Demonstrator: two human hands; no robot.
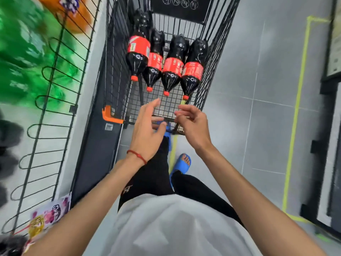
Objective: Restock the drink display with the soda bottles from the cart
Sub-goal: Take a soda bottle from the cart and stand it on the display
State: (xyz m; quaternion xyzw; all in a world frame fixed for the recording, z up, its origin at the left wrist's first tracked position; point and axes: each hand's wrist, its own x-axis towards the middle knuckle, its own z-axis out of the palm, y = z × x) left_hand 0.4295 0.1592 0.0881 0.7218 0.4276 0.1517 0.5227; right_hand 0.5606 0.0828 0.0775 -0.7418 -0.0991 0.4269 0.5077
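Note:
Several dark cola bottles (172, 68) with red labels and red caps lie side by side in the black wire cart (217, 52), caps pointing toward me. My left hand (147, 128) hovers over the cart's near end with fingers straight, holding nothing. Beside it, my right hand (191, 124) is over the near rim with fingers loosely curled, also holding nothing. Both hands are a short way below the bottle caps and touch no bottle. The drink display (42, 111), a wire-fronted rack, runs along the left with blurred green bottles (24, 58) behind it.
An orange bracket (110, 115) sticks out at the cart's near left corner. Grey tiled floor (267, 108) lies to the right, marked by yellow tape (297, 108). A dark fixture (332, 89) lines the far right. My feet in blue slides (181, 164) stand behind the cart.

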